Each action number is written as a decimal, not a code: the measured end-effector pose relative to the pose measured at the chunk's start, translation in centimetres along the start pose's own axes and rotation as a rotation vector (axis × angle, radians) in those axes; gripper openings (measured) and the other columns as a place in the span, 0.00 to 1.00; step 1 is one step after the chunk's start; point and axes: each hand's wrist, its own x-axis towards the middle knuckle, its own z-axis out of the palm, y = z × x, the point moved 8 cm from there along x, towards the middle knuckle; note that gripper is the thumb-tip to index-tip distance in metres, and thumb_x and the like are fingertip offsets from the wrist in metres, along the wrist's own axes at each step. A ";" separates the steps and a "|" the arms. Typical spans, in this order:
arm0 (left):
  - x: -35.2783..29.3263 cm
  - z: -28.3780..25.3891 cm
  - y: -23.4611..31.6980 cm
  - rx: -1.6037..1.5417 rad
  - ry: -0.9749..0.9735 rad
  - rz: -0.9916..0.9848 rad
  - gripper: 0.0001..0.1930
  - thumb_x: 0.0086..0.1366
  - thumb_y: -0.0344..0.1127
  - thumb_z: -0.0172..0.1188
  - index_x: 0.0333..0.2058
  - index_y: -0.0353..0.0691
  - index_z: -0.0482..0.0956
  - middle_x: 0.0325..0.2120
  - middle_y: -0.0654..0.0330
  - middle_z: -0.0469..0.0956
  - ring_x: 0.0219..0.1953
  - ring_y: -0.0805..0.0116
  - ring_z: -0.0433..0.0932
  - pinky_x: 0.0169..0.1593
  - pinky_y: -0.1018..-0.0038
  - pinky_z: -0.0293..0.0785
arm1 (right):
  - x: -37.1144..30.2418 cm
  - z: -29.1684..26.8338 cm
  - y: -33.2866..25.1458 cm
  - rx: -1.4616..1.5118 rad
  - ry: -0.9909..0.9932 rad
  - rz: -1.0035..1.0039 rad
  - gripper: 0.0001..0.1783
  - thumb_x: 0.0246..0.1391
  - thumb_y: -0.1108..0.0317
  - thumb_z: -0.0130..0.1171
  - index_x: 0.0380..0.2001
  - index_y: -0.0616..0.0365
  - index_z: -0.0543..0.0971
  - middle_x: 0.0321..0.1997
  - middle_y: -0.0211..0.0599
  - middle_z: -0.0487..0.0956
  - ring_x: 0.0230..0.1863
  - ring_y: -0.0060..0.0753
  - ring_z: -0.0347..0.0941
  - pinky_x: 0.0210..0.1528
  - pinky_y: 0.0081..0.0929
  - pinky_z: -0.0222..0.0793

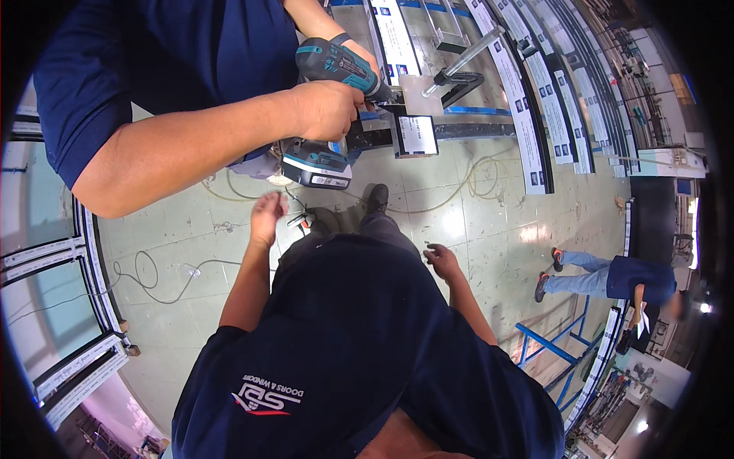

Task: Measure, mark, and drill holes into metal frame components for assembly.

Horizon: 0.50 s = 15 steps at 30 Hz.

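Your navy shirt [359, 344] fills the 6 o'clock sector, both forearms rising from it. Left hand [267, 216] is spread wide and holds nothing; it hangs just below the cordless drill [329, 115], apart from it. Right hand [441, 260] is loosely open, fingers slightly curled, also holding nothing, over bare floor [489, 222]. At 12 o'clock a co-worker's hand [329, 107] grips the teal-and-black drill, its nose against a dark frame profile [417, 131] held by a bar clamp [462, 57] (a second hand steadies the drill from above). Cables [153, 275] trail at 9 o'clock. Another person [612, 279] stands at 3 o'clock.
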 end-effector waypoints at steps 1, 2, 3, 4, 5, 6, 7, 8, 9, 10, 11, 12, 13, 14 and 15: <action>-0.3 1.1 3.1 -0.014 -0.003 0.038 0.13 0.81 0.42 0.58 0.51 0.39 0.82 0.41 0.61 0.86 0.37 0.70 0.83 0.45 0.71 0.80 | 0.0 -0.5 -1.5 0.014 0.009 0.008 0.30 0.66 0.51 0.70 0.62 0.59 0.83 0.43 0.47 0.91 0.42 0.37 0.89 0.48 0.36 0.82; -0.5 2.1 5.7 -0.029 -0.007 0.077 0.14 0.81 0.43 0.58 0.52 0.39 0.81 0.42 0.60 0.86 0.38 0.70 0.83 0.46 0.71 0.80 | -0.1 -1.0 -2.9 0.038 0.027 0.005 0.29 0.66 0.51 0.70 0.62 0.60 0.83 0.43 0.47 0.91 0.42 0.37 0.89 0.48 0.36 0.82; -0.6 2.8 7.6 0.006 -0.022 0.102 0.12 0.81 0.41 0.58 0.51 0.40 0.82 0.42 0.60 0.86 0.38 0.70 0.83 0.47 0.71 0.80 | 0.4 -1.5 -3.6 0.039 0.032 -0.023 0.29 0.66 0.52 0.69 0.62 0.60 0.83 0.43 0.47 0.91 0.42 0.37 0.89 0.48 0.35 0.82; -0.3 2.7 8.0 0.005 -0.014 0.102 0.12 0.81 0.41 0.58 0.51 0.40 0.82 0.42 0.60 0.86 0.38 0.70 0.83 0.47 0.71 0.80 | 1.0 -1.9 -4.1 0.041 0.035 -0.053 0.28 0.66 0.52 0.69 0.62 0.60 0.83 0.43 0.47 0.91 0.42 0.37 0.89 0.48 0.35 0.82; 0.4 2.4 7.7 0.077 -0.018 0.078 0.11 0.80 0.40 0.57 0.51 0.40 0.82 0.42 0.60 0.86 0.37 0.70 0.83 0.46 0.71 0.80 | 1.9 -2.1 -4.0 0.033 0.032 -0.060 0.28 0.66 0.52 0.69 0.62 0.60 0.83 0.43 0.47 0.91 0.42 0.37 0.89 0.48 0.35 0.82; 0.9 1.9 7.3 0.148 -0.023 0.053 0.11 0.80 0.39 0.57 0.50 0.41 0.82 0.42 0.60 0.86 0.37 0.70 0.83 0.46 0.70 0.81 | 2.9 -2.6 -4.2 0.054 0.050 -0.091 0.27 0.67 0.53 0.69 0.61 0.60 0.83 0.42 0.47 0.91 0.41 0.36 0.88 0.47 0.34 0.82; 1.8 0.9 5.7 0.226 -0.024 0.001 0.11 0.78 0.39 0.58 0.52 0.41 0.82 0.43 0.60 0.86 0.37 0.70 0.83 0.46 0.69 0.81 | 3.8 -2.9 -4.5 0.080 0.062 -0.117 0.27 0.67 0.54 0.69 0.61 0.59 0.84 0.41 0.46 0.91 0.39 0.35 0.87 0.46 0.33 0.81; 2.2 0.1 4.4 0.229 -0.016 0.000 0.11 0.78 0.39 0.58 0.52 0.41 0.82 0.43 0.60 0.86 0.37 0.70 0.83 0.46 0.69 0.81 | 4.4 -3.2 -5.2 0.081 0.054 -0.118 0.27 0.67 0.54 0.69 0.61 0.59 0.84 0.41 0.46 0.91 0.39 0.35 0.87 0.46 0.33 0.81; 2.4 -0.8 2.5 0.387 0.001 -0.069 0.13 0.77 0.39 0.59 0.52 0.40 0.82 0.43 0.60 0.87 0.37 0.68 0.83 0.45 0.67 0.81 | 4.6 -4.2 -6.6 0.091 0.095 -0.139 0.25 0.67 0.55 0.69 0.60 0.59 0.84 0.39 0.44 0.90 0.38 0.32 0.86 0.45 0.32 0.81; 2.3 -1.9 0.4 0.545 0.019 -0.142 0.15 0.75 0.40 0.60 0.53 0.39 0.83 0.43 0.59 0.87 0.37 0.66 0.84 0.45 0.66 0.82 | 4.8 -5.1 -7.9 0.102 0.135 -0.159 0.24 0.67 0.57 0.70 0.60 0.59 0.84 0.36 0.41 0.89 0.37 0.29 0.85 0.44 0.30 0.80; 2.2 -3.5 -1.8 0.657 0.012 -0.144 0.16 0.74 0.42 0.62 0.52 0.38 0.84 0.42 0.57 0.88 0.36 0.65 0.85 0.45 0.65 0.82 | 5.2 -5.9 -8.9 0.219 0.168 -0.174 0.21 0.68 0.59 0.70 0.58 0.58 0.85 0.32 0.35 0.86 0.34 0.24 0.81 0.42 0.28 0.79; 1.5 -5.0 -4.0 0.768 0.012 -0.147 0.18 0.72 0.43 0.63 0.51 0.37 0.86 0.40 0.55 0.89 0.36 0.63 0.86 0.44 0.63 0.82 | 5.9 -6.9 -10.8 0.200 0.201 -0.225 0.18 0.68 0.63 0.70 0.57 0.59 0.85 0.34 0.30 0.86 0.36 0.21 0.80 0.43 0.27 0.79; 0.4 -5.4 -5.8 1.002 -0.004 -0.121 0.19 0.70 0.46 0.63 0.48 0.37 0.88 0.40 0.50 0.89 0.40 0.56 0.87 0.48 0.60 0.83 | 6.8 -7.9 -12.1 0.281 0.224 -0.300 0.17 0.69 0.65 0.69 0.57 0.61 0.85 0.37 0.30 0.86 0.37 0.21 0.80 0.45 0.26 0.78; -0.9 -5.4 -7.0 1.236 -0.027 -0.095 0.20 0.68 0.48 0.63 0.44 0.36 0.90 0.40 0.45 0.90 0.43 0.49 0.89 0.51 0.58 0.84 | 7.9 -9.0 -13.1 0.363 0.249 -0.373 0.16 0.69 0.67 0.69 0.56 0.62 0.85 0.39 0.29 0.86 0.39 0.20 0.79 0.47 0.26 0.78; -2.3 -4.7 -8.5 1.303 -0.099 -0.144 0.21 0.67 0.50 0.63 0.44 0.37 0.91 0.42 0.43 0.89 0.46 0.45 0.88 0.53 0.55 0.83 | 8.8 -10.6 -14.6 0.348 0.308 -0.511 0.16 0.70 0.69 0.68 0.57 0.64 0.84 0.41 0.29 0.85 0.41 0.19 0.79 0.50 0.25 0.77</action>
